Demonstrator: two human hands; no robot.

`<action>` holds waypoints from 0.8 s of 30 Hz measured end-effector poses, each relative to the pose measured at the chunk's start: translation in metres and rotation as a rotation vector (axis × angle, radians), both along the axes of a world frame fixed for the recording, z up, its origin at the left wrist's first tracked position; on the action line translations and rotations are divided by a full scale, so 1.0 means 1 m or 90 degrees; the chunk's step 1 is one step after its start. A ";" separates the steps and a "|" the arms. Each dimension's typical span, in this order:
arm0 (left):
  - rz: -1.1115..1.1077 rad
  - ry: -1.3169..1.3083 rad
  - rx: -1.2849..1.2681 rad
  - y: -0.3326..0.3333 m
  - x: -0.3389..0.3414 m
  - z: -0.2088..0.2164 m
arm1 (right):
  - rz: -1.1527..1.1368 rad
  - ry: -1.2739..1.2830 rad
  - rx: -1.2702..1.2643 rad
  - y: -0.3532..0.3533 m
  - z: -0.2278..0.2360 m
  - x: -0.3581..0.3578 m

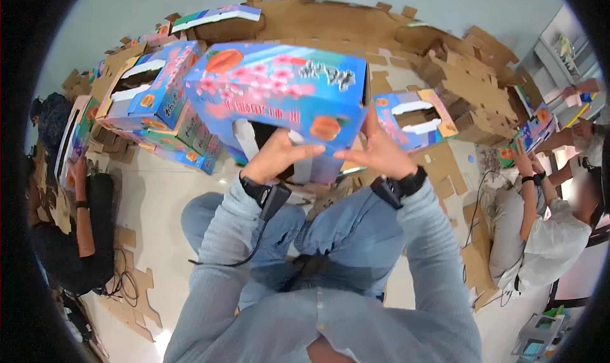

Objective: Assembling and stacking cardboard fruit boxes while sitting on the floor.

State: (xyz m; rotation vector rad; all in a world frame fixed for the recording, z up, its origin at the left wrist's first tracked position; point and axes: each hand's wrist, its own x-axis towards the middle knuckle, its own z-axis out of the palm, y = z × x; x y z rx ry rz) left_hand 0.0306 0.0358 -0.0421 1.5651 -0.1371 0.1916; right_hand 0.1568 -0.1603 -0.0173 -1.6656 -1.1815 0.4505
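Note:
Both my hands hold a blue cardboard box [273, 87] printed with pink blossoms and orange fruit, tilted up in front of my knees. My left hand [274, 156] grips its near side by the dark cut-out opening, thumb along the lower edge, other fingers partly hidden. My right hand [384, 150] clasps the near right corner, thumb pressed on the edge and fingers up the side. The two thumbs point toward each other, a short gap apart.
Left stand stacked printed boxes [149, 87]; another printed box [416, 118] is at right. Flat brown cardboard [470, 87] is piled at far right. A person in black [70, 236] and one in a light shirt [543, 236] sit either side, each handling printed cardboard.

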 end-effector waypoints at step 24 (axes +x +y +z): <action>-0.046 0.082 -0.088 0.012 -0.016 -0.015 | -0.024 0.000 0.060 -0.006 -0.029 -0.020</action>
